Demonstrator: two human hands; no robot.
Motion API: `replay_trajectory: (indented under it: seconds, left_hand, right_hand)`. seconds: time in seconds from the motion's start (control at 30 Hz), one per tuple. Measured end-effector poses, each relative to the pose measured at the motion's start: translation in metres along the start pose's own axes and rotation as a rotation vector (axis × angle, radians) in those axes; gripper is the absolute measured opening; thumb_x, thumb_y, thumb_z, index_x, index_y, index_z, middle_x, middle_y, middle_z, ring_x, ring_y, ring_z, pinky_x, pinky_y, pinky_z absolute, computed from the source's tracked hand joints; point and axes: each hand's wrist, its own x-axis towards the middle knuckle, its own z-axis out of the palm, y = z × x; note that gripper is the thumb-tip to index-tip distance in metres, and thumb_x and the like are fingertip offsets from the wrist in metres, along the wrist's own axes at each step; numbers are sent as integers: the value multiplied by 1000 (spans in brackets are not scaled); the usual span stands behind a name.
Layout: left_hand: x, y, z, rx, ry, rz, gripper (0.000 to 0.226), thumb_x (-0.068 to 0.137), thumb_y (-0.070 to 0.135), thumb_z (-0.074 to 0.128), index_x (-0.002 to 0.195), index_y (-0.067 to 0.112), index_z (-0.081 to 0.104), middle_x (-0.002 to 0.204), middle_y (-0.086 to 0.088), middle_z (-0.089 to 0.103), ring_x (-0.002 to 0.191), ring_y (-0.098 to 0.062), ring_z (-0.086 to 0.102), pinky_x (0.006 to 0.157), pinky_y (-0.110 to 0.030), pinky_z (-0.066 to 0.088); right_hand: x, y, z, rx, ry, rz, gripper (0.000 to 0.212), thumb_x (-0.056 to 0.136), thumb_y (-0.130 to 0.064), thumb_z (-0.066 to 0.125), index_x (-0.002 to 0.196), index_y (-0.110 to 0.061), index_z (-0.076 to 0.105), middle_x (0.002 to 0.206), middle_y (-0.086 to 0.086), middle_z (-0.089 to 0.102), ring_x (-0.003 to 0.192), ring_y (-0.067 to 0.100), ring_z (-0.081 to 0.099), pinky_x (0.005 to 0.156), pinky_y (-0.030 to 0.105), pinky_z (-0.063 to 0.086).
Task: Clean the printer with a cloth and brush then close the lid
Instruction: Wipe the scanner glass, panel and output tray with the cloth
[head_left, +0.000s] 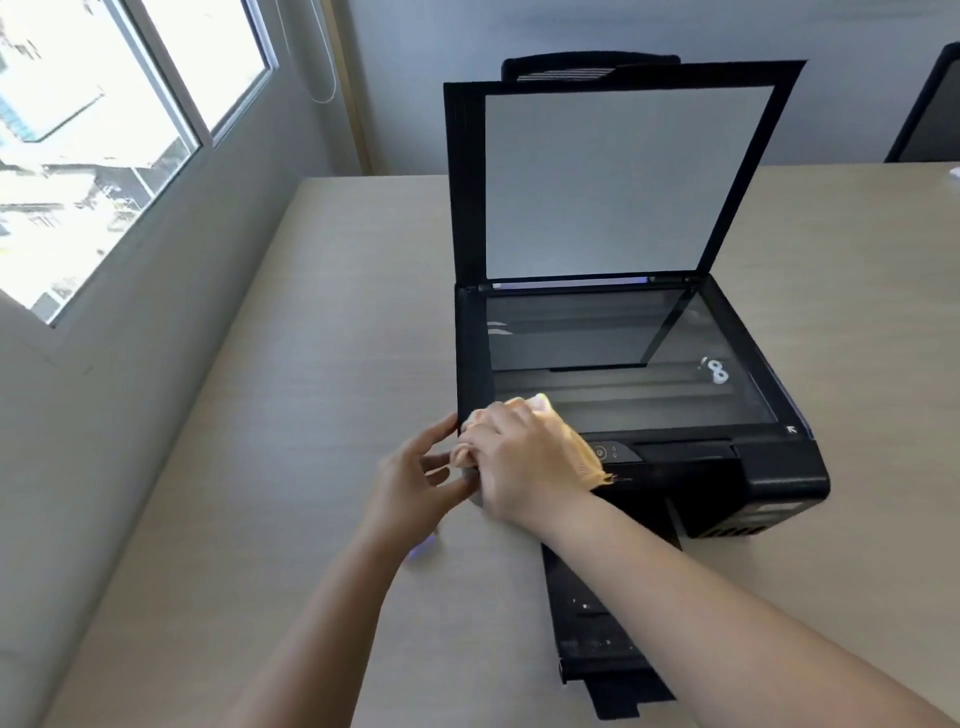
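Observation:
A black printer (769, 478) stands on the table with its scanner lid (613, 176) raised upright, baring the glass (623, 364). My right hand (524, 457) lies flat on an orange cloth (589, 460) at the front left corner of the printer, pressing it down. My left hand (415, 475) sits just left of that corner, fingers apart, its fingertips touching the printer's edge and the cloth's end. A small purple and white item (423, 548), perhaps the brush, lies on the table partly hidden under my left wrist.
The printer's black output tray (587, 618) sticks out toward me over the beige table (322, 364). A window (104, 130) is on the left wall. A dark chair back (930, 114) stands at the far right.

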Motion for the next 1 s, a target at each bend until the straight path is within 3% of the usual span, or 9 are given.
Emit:
replay_trajectory:
  seconds: [0.07, 0.17, 0.3, 0.4, 0.57, 0.73, 0.83, 0.9, 1.0]
  left_hand:
    - [3, 0, -4, -9, -19, -2, 62, 74, 15, 80, 129, 34, 59, 109, 16, 71, 95, 11, 64, 75, -5, 48]
    - [6, -1, -7, -21, -44, -9, 58, 74, 14, 81, 124, 34, 60, 109, 17, 71, 98, 12, 64, 86, -12, 52]
    - [6, -5, -7, -76, -63, -28, 62, 74, 12, 82, 131, 22, 59, 115, 11, 70, 104, 6, 64, 93, -21, 52]
    - [5, -9, -8, -97, -57, -28, 57, 76, 11, 81, 129, 20, 61, 114, 8, 71, 106, 1, 66, 92, -21, 52]
    - [4, -12, -9, -69, -63, -12, 43, 82, 11, 76, 122, 19, 67, 103, 8, 75, 95, 2, 69, 72, -6, 48]
    - [4, -2, -7, 42, 68, 70, 34, 90, 12, 63, 119, 30, 66, 99, 10, 72, 86, 14, 64, 64, -1, 41]
    - [10, 7, -2, 76, 136, 247, 35, 91, 7, 59, 117, 29, 66, 113, 14, 63, 102, 0, 63, 82, -8, 46]
    - [16, 13, 2, 172, 137, 388, 34, 90, 7, 60, 118, 25, 65, 118, 12, 59, 106, -4, 57, 89, -9, 42]
    - [27, 20, 12, 302, 128, 518, 30, 88, 12, 58, 116, 20, 66, 121, 6, 57, 110, -10, 54, 95, -18, 41]
  right_hand:
    - [13, -8, -5, 32, -42, 11, 22, 63, -13, 67, 84, -23, 67, 94, -1, 58, 82, 24, 52, 81, 29, 38]
    - [41, 1, -18, -65, -105, 37, 26, 75, -17, 57, 91, -33, 69, 104, -5, 56, 91, 20, 51, 72, 23, 16]
    - [86, 13, -12, 27, -162, 150, 30, 91, -12, 48, 96, -27, 73, 110, 2, 57, 108, 23, 52, 90, 31, 41]
    - [82, 15, -10, -2, -174, 134, 29, 86, -9, 49, 93, -28, 70, 108, 0, 56, 106, 22, 52, 90, 31, 38]
    - [13, 9, -17, 157, -150, -70, 26, 84, -13, 53, 96, -18, 76, 98, 8, 61, 96, 24, 54, 88, 29, 37]
    - [-55, 37, -15, 106, 47, -112, 25, 84, -14, 57, 99, -19, 76, 97, 3, 62, 82, 24, 57, 78, 32, 49]
    - [-82, 62, -9, 62, 300, -26, 23, 86, -16, 56, 98, -20, 75, 98, 0, 55, 77, 15, 51, 78, 23, 46]
    - [-97, 75, -2, 109, 461, 150, 19, 85, -13, 57, 97, -18, 70, 103, 0, 50, 86, 9, 48, 87, 16, 44]
    - [-104, 79, 5, 388, 621, 554, 17, 84, 4, 60, 93, -9, 56, 105, 1, 48, 100, 20, 51, 88, 30, 49]
